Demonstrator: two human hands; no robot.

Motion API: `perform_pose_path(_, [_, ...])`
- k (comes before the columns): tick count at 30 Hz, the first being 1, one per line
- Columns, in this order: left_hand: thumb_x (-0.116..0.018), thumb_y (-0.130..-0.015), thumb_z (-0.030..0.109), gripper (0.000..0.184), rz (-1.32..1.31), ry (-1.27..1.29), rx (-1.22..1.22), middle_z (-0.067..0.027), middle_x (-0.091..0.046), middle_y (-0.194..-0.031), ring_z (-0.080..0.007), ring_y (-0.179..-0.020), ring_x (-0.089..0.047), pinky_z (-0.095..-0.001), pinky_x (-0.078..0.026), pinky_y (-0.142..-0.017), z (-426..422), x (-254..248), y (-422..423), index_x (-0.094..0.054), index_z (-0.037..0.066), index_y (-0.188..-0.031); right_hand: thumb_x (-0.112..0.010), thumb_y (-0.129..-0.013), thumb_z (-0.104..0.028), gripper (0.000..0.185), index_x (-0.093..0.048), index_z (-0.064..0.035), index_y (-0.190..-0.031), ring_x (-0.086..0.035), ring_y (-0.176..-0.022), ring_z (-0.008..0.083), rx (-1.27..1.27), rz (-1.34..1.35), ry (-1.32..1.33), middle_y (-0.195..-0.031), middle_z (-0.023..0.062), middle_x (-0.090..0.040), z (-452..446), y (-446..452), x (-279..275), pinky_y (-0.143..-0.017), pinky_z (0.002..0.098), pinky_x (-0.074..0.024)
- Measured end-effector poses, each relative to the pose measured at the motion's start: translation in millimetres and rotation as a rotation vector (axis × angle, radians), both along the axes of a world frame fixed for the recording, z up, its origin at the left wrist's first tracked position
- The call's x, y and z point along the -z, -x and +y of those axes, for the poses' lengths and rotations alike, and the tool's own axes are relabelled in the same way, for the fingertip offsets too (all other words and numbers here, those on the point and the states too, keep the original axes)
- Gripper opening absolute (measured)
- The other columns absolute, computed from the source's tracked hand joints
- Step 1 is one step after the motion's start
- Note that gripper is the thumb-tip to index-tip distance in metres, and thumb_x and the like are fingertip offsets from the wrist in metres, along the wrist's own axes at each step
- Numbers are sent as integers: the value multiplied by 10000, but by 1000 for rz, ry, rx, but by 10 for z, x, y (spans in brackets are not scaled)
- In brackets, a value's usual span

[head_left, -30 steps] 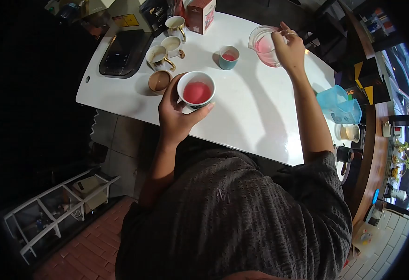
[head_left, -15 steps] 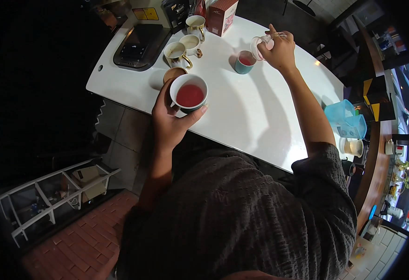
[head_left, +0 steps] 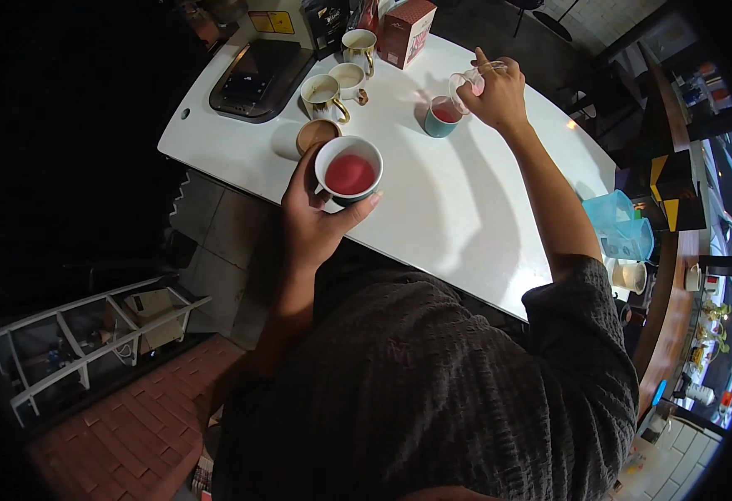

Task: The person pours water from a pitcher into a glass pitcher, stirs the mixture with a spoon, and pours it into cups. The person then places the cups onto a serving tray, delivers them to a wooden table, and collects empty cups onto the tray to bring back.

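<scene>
Cup in LH; box txt blurry

Nothing legible: markings on red-and-white cardboard box, yellow rectangular label and dark textured-cloth shirt all unreadable.

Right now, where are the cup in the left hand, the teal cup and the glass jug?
Held cup (head_left: pixel 348 147): head view, white inner wall.
Teal cup (head_left: pixel 439 129): head view, outer wall.
Glass jug (head_left: pixel 457 89): head view, clear glass side.

Right grip tilts glass pitcher beside teal cup.
</scene>
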State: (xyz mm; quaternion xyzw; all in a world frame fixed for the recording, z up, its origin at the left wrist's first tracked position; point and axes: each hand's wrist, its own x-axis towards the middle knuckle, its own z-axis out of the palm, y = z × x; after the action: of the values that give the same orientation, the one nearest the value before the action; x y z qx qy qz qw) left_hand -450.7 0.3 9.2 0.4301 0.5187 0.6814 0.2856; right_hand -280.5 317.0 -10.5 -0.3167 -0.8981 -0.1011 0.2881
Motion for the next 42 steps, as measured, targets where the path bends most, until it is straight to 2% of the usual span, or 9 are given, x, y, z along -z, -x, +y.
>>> perform_pose_path(19, [-817, -676, 29, 700, -21, -2, -24, -104, -569, -1182, -170, -1081, -584, -280, -509, -857, -61, 25, -173, -463, -30, -1277, -625, -711, -360, 707, -537, 12, -1306, -469, -1161, 347, -58, -27, -48, -1003, 102, -704, -28, 86, -43, -979, 446, -337])
perform_pose_path(21, [-816, -675, 28, 703, -27, -1, -30, -105, -568, -1184, -171, -1084, -583, -282, -510, -860, -75, 23, -188, -461, -31, -1279, -629, -717, -343, 678, -552, -3, -1299, -491, -1148, 343, -33, -73, -69, -1069, 69, -691, -39, 88, -63, -958, 456, -364])
perform_pose_path(28, [-810, -682, 25, 709, -52, -1, -27, -117, -555, -1203, -182, -1100, -577, -296, -512, -879, -103, 44, -201, -452, -35, -1291, -638, -713, -341, 685, -548, -8, -1305, -490, -1149, 334, -44, -86, -69, -1071, 67, -691, -74, 113, -85, -959, 451, -362])
perform_pose_path(30, [-808, -684, 24, 709, -61, 4, -30, -118, -553, -1205, -183, -1102, -576, -299, -512, -880, -112, 58, -198, -450, -36, -1293, -636, -704, -352, 690, -559, 24, -1277, -484, -1143, 326, -76, -51, -84, -972, 106, -704, -74, 116, -68, -974, 441, -342])
perform_pose_path(37, [-814, -683, 25, 713, -44, 32, -15, -120, -556, -1206, -187, -1103, -580, -299, -519, -874, -110, 106, -163, -450, -34, -1293, -631, -714, -365, 691, -555, 16, -1285, -484, -1149, 331, -63, -37, -83, -982, 116, -701, -51, 86, -15, -971, 448, -343])
perform_pose_path(40, [-817, -682, 27, 713, -40, 39, -9, -119, -557, -1205, -187, -1101, -581, -297, -519, -871, -95, 119, -156, -451, -33, -1291, -627, -717, -392, 690, -569, 19, -1269, -482, -1158, 340, 30, 17, -29, -986, 131, -698, 15, 39, 27, -964, 449, -366])
perform_pose_path(42, [-818, -682, 27, 713, -42, 41, -3, -119, -557, -1206, -186, -1100, -581, -296, -519, -870, -79, 125, -154, -451, -33, -1290, -621, -714, -410, 686, -590, 31, -1238, -485, -1156, 356, 59, 150, 79, -1013, 156, -690, 90, -30, 55, -974, 440, -383])
